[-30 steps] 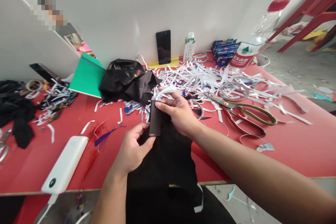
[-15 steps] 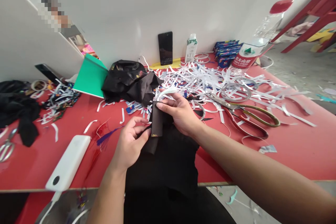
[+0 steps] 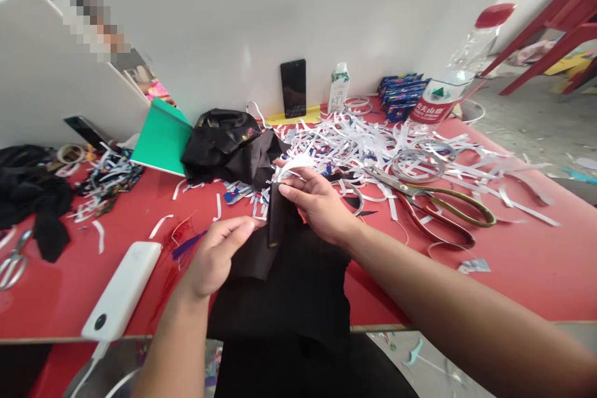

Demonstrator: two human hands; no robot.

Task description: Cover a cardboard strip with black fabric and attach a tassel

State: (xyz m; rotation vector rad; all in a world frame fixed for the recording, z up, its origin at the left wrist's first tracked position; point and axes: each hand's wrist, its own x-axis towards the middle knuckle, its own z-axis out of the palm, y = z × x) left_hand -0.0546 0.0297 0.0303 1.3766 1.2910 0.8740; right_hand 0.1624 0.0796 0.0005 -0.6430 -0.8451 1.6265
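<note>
My right hand (image 3: 321, 205) pinches the upper end of a folded strip of black fabric (image 3: 275, 217), with small gold marks at its lower end. A white paper strip (image 3: 298, 164) sticks out by these fingers. My left hand (image 3: 221, 255) is closed, thumb against forefinger, at the left edge of the fabric; the pinched bit itself is mostly hidden. Below my hands, wider black fabric (image 3: 298, 286) hangs over the table's front edge. Large scissors (image 3: 410, 189) with one red and one olive handle lie apart, right of my right hand.
On the red table (image 3: 527, 267) lie shredded white strips (image 3: 359, 137), a bunched black cloth (image 3: 224, 143), a green folder (image 3: 161, 140) and a white power bank (image 3: 122, 289). A phone (image 3: 293, 88), a small carton (image 3: 339, 88) and a water bottle (image 3: 441, 96) stand behind. A person is partly visible beyond the partition.
My left hand has moved left and slightly down, away from the folded strip. More fabric now spreads out to the left beneath it. My right hand keeps its grip in nearly the same place.
</note>
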